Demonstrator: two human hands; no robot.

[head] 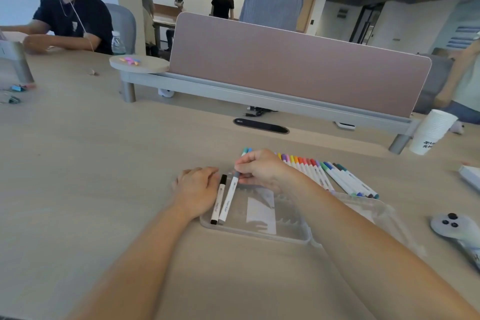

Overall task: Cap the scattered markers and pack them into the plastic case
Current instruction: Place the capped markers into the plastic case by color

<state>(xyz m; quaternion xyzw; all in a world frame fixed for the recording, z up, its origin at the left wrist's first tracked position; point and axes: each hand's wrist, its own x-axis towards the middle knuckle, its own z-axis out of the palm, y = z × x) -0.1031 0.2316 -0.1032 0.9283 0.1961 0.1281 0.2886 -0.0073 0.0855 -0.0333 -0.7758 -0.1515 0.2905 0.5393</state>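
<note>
The left hand lies, fingers curled, at the plastic case's 10 o'clock corner; whether it grips anything I cannot tell. The right hand pinches the grey marker at its cap end, just beside the black marker on the case's left side. A row of capped markers lies at 2 o'clock from the case.

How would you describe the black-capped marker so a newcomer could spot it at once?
Find the clear plastic case on the table. Two white markers lie at its left end; the black-capped marker is the outer one, beside the left hand. Its neighbour, the grey-capped marker, is pinched by the right hand.
</note>
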